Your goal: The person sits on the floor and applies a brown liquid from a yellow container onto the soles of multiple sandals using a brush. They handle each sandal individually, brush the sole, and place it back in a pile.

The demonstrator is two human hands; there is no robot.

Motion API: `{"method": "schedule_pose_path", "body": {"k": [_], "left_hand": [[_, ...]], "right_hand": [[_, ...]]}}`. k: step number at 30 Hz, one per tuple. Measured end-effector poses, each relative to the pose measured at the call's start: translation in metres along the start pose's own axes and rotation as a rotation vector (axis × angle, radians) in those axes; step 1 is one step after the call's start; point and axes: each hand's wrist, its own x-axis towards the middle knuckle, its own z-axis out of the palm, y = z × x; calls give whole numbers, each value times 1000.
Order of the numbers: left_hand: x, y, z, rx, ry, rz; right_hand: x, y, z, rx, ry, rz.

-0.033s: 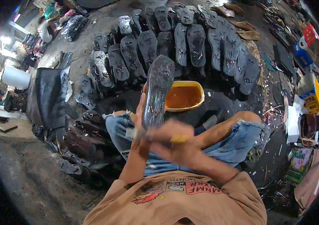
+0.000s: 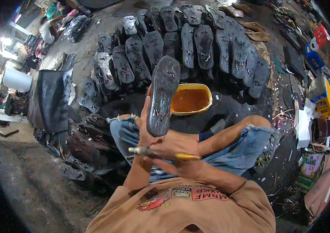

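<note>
My left hand (image 2: pixel 144 126) is wrapped round a dark shoe sole (image 2: pixel 164 97), held up lengthwise with its glossy, wet-looking bottom toward me. A few small strands stick out of that surface. Below the heel end, my right hand (image 2: pixel 180 147) grips a brush (image 2: pixel 155 152) with a yellow handle end. The brush lies crosswise over my left wrist, its pale tip pointing left, apart from the sole. Just right of the sole stands a yellow-rimmed tub (image 2: pixel 193 113) holding amber liquid; the sole hides its left edge.
Rows of upturned black soles (image 2: pixel 203 46) arc beyond the tub. Black sheet material (image 2: pixel 50 101) and dark brown shoe parts (image 2: pixel 83 147) lie left. Along the right are a yellow-and-blue box (image 2: pixel 322 97), white paper (image 2: pixel 304 124) and a green can (image 2: pixel 310 171). Another person (image 2: pixel 46 31) sits far left.
My right hand, blurred by motion at the sole's heel end, has drawn slightly down toward me with the brush. The sole stays nearly in place.
</note>
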Motion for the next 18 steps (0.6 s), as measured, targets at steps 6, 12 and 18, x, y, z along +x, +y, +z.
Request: {"method": "schedule_pose_path", "body": {"k": [6,12,18], "left_hand": [[7,-6,20,-406,104,-53],[-3,-8,18,-550,112,-101],[-5,-5,23,-501,185,-166]], "right_hand": [[19,7,6,90,420,440],[27,21,-9,109,477,316],[56,49,-50,26,569,382]]}}
